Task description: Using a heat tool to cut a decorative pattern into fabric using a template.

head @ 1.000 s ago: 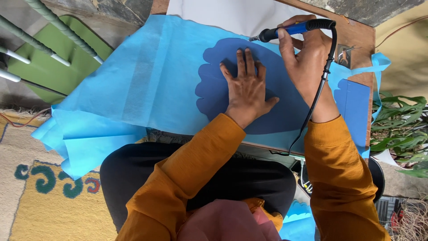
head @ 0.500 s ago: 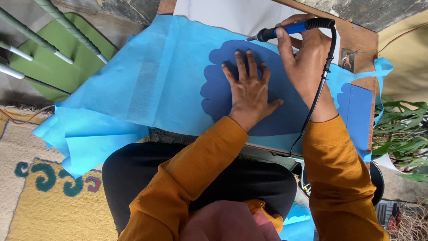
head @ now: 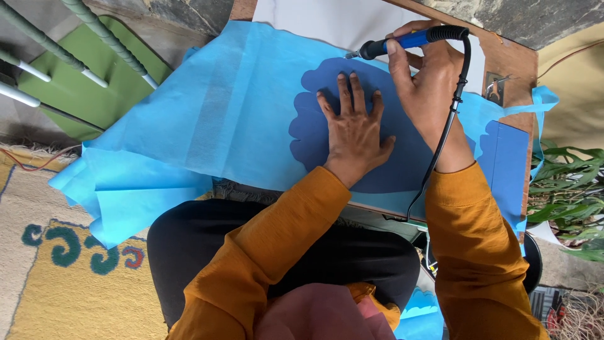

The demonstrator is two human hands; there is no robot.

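On dark blue scalloped template (head: pixel 377 160): left hand (head: pixel 355 132) flat, fingers spread; right hand (head: pixel 428 82) gripping hot-tip cutter (head: pixel 409 41); risk of cord (head: pixel 450 119) snagging, dragging tip off-line.

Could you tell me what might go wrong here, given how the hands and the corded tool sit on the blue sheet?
The left hand lies flat on the dark blue scalloped shape, its fingertips near the tool tip, so a slip could touch them. The black cord drapes over the right hand and wrist and might snag. The light blue sheet overhangs the board and could drag.
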